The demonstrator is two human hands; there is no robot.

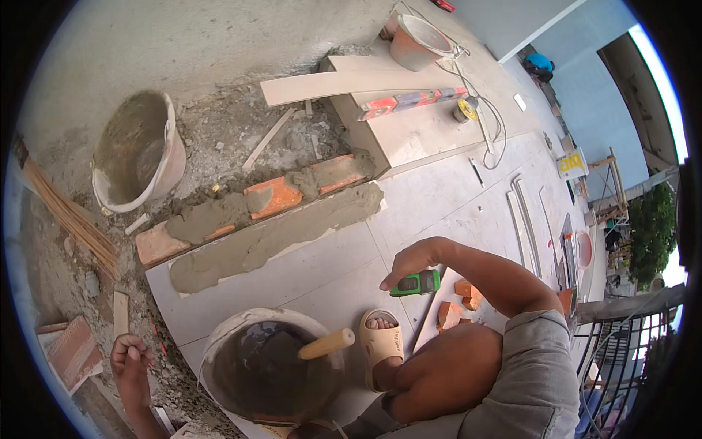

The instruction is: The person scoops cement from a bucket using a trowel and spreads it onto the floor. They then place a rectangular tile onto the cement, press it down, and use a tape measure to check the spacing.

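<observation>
- Head view, looking down on a tiled floor (322,271) of large, smooth, pale square slabs, dusted with grey.
- Along the tile edge, a row of orange bricks (278,196), rough and rectangular, smeared with lumpy wet mortar (270,234); more mortar spread in a long grey strip just beside them on the tile.
- Beyond the bricks, raw concrete ground (183,44), gritty and strewn with crumbs of cement and thin wood offcuts.
- Round bucket (139,150) upper left, tipped toward the camera, caked grey inside.
- Second bucket (259,366) near the bottom, round, holding dark wet mix, with a pale wooden handle (327,344) leaning out over its rim.
- Third bucket (417,40) far up, reddish, next to a long flat plank (344,84) and a red-and-grey level (409,102).
- Outdoor terrace setting: blue wall and dark metal railing to the right, greenery past it.
- Beige sandal (382,342) on a bare foot, flat on the tile just right of the near bucket.
- Right hand (411,260) bent down at the wrist, fingers curled loosely, just above and touching or nearly touching a small green device (417,283) lying on the tile; contact cannot be told for sure, no firm grasp seen.
- Broken brick pieces (457,304) on a pale board just right of the device.
- Left hand (131,358) low at the left edge, clenched into a loose fist over rubble, nothing visible in it.
</observation>
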